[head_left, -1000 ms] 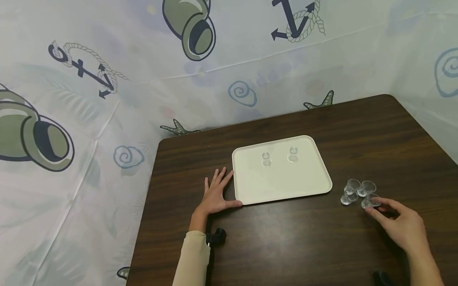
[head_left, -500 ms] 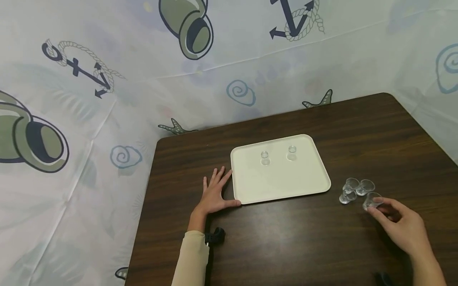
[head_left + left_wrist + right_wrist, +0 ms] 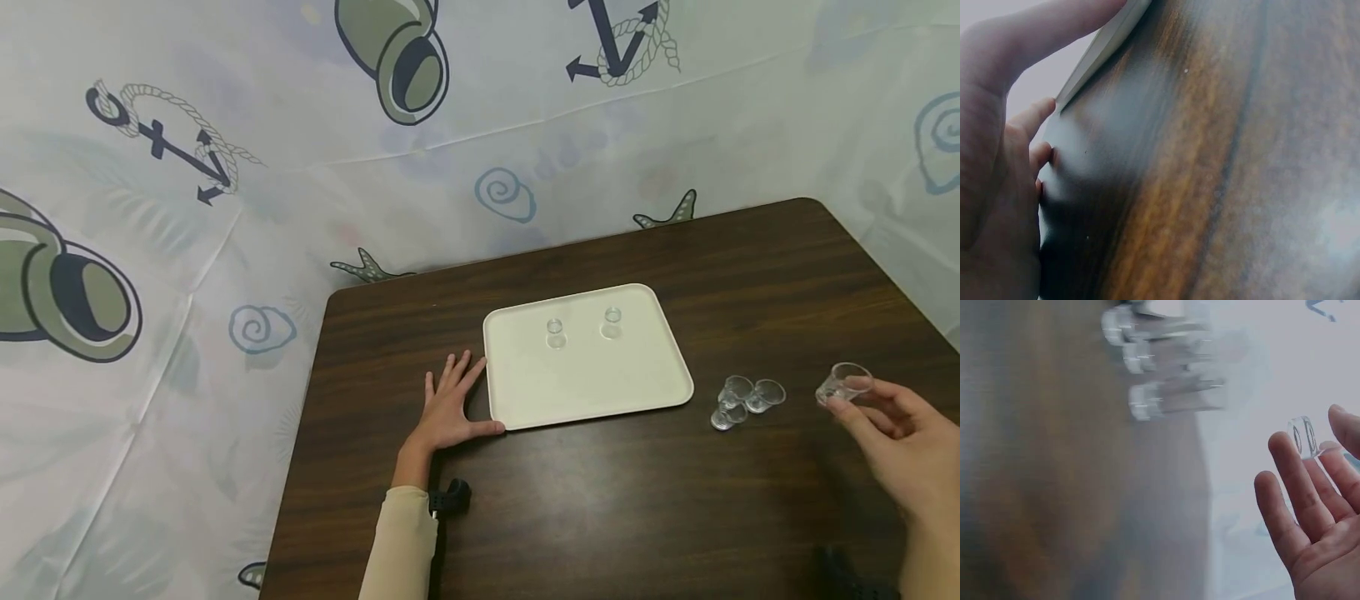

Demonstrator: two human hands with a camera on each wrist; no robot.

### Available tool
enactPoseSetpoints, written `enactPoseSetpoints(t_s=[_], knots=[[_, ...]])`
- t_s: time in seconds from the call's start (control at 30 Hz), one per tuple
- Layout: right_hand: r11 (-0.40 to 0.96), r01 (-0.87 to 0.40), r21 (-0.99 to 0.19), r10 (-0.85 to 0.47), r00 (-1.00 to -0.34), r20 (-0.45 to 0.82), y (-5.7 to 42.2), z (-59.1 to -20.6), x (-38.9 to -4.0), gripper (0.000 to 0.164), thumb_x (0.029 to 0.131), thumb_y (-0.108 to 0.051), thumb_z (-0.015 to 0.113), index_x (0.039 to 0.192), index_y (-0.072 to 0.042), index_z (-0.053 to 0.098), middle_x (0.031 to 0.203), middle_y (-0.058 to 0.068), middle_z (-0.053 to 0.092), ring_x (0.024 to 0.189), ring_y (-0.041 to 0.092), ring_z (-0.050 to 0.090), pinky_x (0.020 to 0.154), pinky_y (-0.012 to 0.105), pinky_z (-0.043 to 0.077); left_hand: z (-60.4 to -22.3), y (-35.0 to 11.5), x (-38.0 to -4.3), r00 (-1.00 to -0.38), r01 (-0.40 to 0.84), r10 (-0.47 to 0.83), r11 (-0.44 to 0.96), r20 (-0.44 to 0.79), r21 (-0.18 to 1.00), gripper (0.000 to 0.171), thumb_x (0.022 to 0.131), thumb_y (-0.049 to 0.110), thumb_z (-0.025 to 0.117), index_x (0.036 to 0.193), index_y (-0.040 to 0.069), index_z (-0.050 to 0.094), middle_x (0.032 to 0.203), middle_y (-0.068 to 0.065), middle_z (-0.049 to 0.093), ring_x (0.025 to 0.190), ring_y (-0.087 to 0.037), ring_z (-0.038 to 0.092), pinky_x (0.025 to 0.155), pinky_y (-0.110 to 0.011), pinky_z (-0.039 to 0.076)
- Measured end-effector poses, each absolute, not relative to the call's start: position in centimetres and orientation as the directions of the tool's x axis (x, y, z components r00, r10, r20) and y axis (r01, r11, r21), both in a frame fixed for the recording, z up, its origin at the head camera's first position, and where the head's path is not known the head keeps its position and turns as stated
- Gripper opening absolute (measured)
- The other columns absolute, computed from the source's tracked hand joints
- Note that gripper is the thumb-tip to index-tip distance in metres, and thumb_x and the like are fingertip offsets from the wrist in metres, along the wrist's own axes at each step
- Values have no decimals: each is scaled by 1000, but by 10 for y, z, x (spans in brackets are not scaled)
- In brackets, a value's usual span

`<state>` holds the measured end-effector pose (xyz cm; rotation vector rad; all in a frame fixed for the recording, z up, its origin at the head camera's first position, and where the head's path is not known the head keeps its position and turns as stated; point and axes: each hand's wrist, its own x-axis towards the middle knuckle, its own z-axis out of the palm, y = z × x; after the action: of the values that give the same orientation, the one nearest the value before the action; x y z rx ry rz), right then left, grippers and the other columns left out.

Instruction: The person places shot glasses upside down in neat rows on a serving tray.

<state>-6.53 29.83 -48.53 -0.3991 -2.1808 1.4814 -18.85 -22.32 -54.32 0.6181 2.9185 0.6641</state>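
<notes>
Clear cup point(image 3: 838, 383) was pinched by right hand point(image 3: 903, 437), near three cups point(image 3: 738, 392); could be dropped if grip was loosened. Tray point(image 3: 581, 379), touched by left hand point(image 3: 447, 415) with fingers spread, could be shifted by push.

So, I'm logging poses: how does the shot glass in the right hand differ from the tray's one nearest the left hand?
The held shot glass has its wide rim up; the tray shot glass stands wide end down. The held shot glass is in the right hand, the tray shot glass on the cream tray. Both are clear.
</notes>
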Motion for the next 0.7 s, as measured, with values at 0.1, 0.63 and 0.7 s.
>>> enactPoseSetpoints(t_s=[0.1,0.63,0.7], knots=[[347,-149,-926,475,-823,310,301,-469,-77,32,81,20,61,109,3,66,89,-16,66,72,-7,63,63,6,48,-544,-223,-189,-915,369,404,825,11,428,112,64,82,62,154,30,19,160,-7,13,147,-34,3,108,-66,-5],[638,-267,-723,154,-875,459,269,-390,-145,36,82,-10,75,117,-9,68,94,-19,62,78,-10,55,69,4,39,-545,-223,-188,-914,371,406,823,12,431,111,64,80,64,154,30,20,160,-7,14,147,-34,3,107,-68,-4],[694,-317,-646,32,-883,468,261,-387,-155,34,82,-12,76,116,-12,69,95,-13,64,77,-8,55,67,7,40,-545,-223,-189,-913,374,408,822,12,429,111,65,80,64,154,30,20,160,-8,14,147,-34,3,107,-69,-3]])
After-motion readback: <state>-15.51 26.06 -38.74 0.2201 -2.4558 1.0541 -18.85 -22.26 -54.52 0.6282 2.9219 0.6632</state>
